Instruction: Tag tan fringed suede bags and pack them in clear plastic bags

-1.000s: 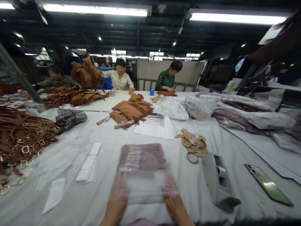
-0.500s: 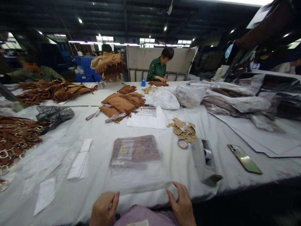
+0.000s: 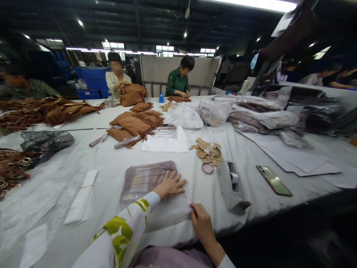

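Observation:
A clear plastic bag [image 3: 167,219] lies flat in front of me with a brownish-mauve bag [image 3: 129,178] inside it. A pale slip and a tan tag show through the plastic. My left hand [image 3: 170,185] rests spread on the plastic, over the right part of the packed item. At the bag's lower right corner, my right hand [image 3: 201,220] pinches the plastic edge between thumb and fingers. Right of the bag stands a grey tape dispenser [image 3: 230,186], with a small round dish [image 3: 207,168] and a pile of tan tags [image 3: 208,150] beyond it.
Brown fringed bags [image 3: 134,124] lie farther back, and a co-worker in green [image 3: 177,82] sits across the table. A phone [image 3: 274,180] lies at right, near stacked wrapped goods [image 3: 267,111]. Banded white strips [image 3: 80,197] are at left.
My left hand has moved from the plastic's lower left up onto the packed item and spread out. The right hand keeps to the corner. Across the table, a person has lowered a brown fringed bag.

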`<action>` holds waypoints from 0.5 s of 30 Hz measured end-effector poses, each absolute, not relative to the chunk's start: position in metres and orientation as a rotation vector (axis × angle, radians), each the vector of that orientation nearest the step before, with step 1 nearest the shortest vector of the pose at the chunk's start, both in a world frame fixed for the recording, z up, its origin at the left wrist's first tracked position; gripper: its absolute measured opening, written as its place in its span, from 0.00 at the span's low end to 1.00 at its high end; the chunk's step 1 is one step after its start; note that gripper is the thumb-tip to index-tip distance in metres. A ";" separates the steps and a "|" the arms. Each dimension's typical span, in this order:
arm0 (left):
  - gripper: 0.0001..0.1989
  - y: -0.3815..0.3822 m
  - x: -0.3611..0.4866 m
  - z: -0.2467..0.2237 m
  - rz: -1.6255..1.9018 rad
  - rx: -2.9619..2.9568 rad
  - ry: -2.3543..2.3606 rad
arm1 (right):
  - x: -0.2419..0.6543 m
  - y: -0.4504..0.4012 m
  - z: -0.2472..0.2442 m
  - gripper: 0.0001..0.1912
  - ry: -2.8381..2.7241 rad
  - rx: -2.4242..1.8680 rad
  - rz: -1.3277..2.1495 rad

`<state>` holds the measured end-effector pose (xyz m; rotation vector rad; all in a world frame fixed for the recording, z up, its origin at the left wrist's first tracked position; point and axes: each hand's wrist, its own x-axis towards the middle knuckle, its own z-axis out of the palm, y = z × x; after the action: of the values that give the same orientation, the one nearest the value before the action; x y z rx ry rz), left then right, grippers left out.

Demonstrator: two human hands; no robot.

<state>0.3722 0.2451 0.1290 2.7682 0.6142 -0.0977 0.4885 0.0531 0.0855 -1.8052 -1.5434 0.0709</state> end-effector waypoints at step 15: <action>0.32 0.237 0.365 0.127 0.009 2.757 0.656 | 0.484 0.032 0.080 0.09 -1.629 -1.751 -0.064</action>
<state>0.3652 0.2373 0.1268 2.7571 0.6559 0.0090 0.4841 0.0322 0.0798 -1.7512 -1.6290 -0.0639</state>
